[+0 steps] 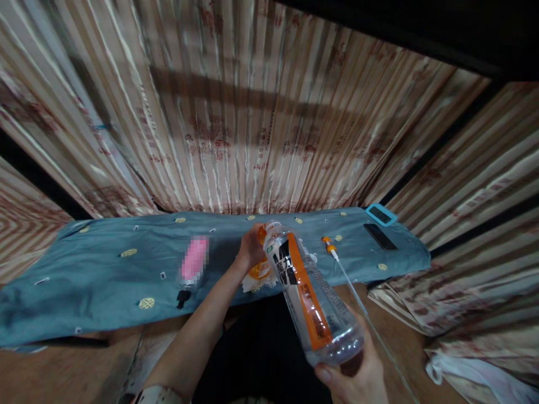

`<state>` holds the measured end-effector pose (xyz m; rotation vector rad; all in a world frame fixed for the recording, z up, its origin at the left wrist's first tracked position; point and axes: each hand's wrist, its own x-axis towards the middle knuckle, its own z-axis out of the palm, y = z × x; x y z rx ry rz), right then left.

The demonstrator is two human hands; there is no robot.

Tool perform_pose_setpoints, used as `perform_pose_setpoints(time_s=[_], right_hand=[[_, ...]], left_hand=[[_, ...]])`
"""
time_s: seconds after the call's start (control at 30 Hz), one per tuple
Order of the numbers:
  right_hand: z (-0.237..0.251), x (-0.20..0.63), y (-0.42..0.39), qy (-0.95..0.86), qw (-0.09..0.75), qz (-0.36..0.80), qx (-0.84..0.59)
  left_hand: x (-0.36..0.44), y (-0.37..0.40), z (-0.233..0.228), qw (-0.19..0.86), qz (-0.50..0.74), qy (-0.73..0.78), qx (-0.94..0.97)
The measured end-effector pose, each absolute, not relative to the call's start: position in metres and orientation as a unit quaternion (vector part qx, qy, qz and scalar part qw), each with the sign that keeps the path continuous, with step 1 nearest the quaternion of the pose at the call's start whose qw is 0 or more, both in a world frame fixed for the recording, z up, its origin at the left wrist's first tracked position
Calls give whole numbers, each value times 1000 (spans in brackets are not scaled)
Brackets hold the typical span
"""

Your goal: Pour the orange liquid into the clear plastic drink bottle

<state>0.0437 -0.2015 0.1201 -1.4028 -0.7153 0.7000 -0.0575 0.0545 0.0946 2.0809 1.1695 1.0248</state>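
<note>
While the right hand (357, 376) grips the base of a clear plastic drink bottle (309, 294) with an orange, black and white label, tilted neck-forward over the blue-clothed worktop (105, 269), its mouth is uncapped. The left hand (251, 248) closes around an orange cap (261, 231) just beside the neck.

Blue-clothed table (105, 280) with phone (379, 236)

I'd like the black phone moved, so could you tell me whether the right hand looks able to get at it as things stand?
Probably not yet: the right hand is full, gripping the clear bottle, though nothing lies across the blue cloth before the black phone.
</note>
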Motion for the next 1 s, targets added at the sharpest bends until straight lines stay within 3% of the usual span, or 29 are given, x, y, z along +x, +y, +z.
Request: perform_pose_setpoints(time_s=[0.7,1.0], right_hand=[[121,41,-201,-284,688,340,-576],[122,42,-201,-277,664,330,-611]], left_hand=[[-59,56,92,279,388,423,770],[-59,52,99,279,350,425,787]])
